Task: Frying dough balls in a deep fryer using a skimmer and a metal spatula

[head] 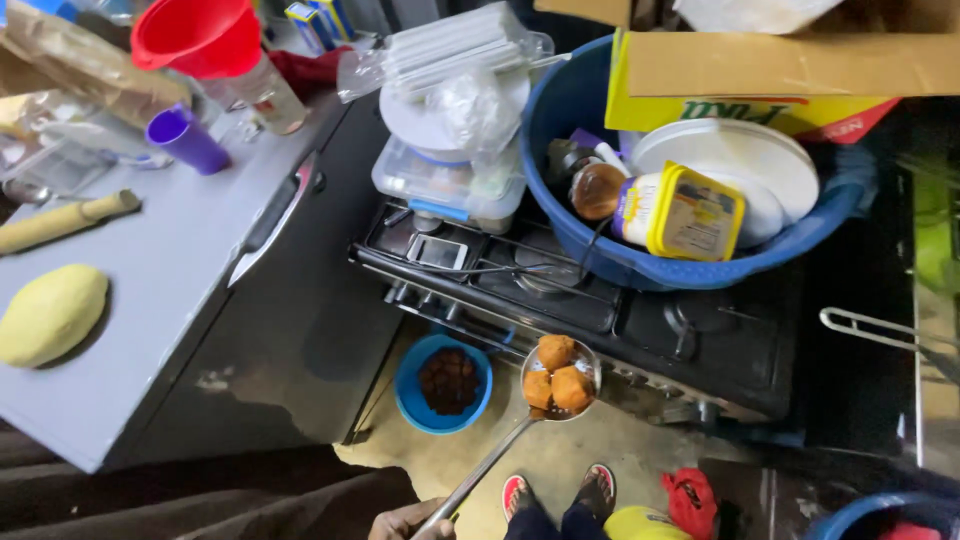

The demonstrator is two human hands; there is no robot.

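The ladle (560, 380) holds three round fried balls (557, 376), golden brown, heaped in its metal bowl; it hangs in the air over the floor, just in front of the black stove (640, 320) and a bit to the right of the small blue bowl (444, 384) that sits on the floor with dark fried pieces inside; I see only one hand (405, 522) at the bottom edge, gripping the far end of the long handle; I cannot tell which hand it is, so I take it as my right; the other hand is out of the picture.

I think the balls could roll off; they sit high in the ladle, and a small tilt of that long handle would tip them onto the floor, near my sandals (560, 492); they may be hot and oily, so drips could land on my feet too; the big blue basin (690, 265) on the stove is packed with tubs and lids; a bump from the ladle could shake it; the dough (50, 314) on the grey desk (150, 330) is well apart and looks safe.
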